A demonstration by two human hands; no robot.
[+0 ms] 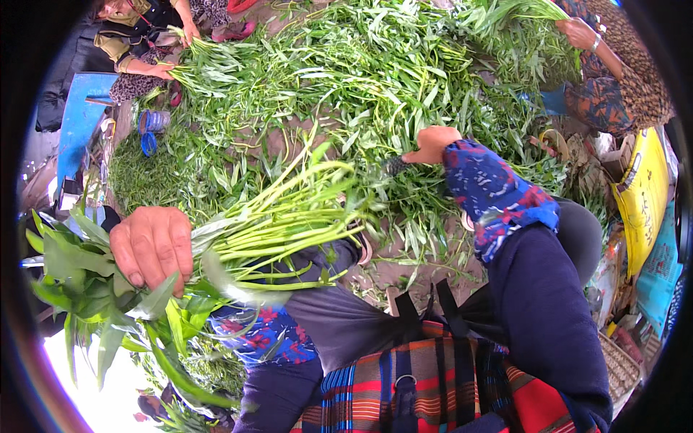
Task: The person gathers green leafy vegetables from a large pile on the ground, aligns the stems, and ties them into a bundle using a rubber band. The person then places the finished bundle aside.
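Observation:
My left hand point(154, 249) is closed around a bunch of long-stemmed leafy greens point(270, 230). Its pale green stems point right and its broad leaves hang to the left, partly blurred. My right hand point(433, 145) is over the large heap of cut greens point(373, 70) on the ground, its fingers closed at a small dark, textured object point(396, 165) that I cannot make out. Patterned blue and red sleeve covers show on both of my forearms.
At the upper left a person point(143, 67) holds greens in both hands. Another person's hand point(579, 33) grips a bunch at the upper right. A blue-rimmed clear container point(154, 122) stands left, near a blue board point(86, 119). A yellow sack point(641, 200) and a woven basket point(617, 368) lie right.

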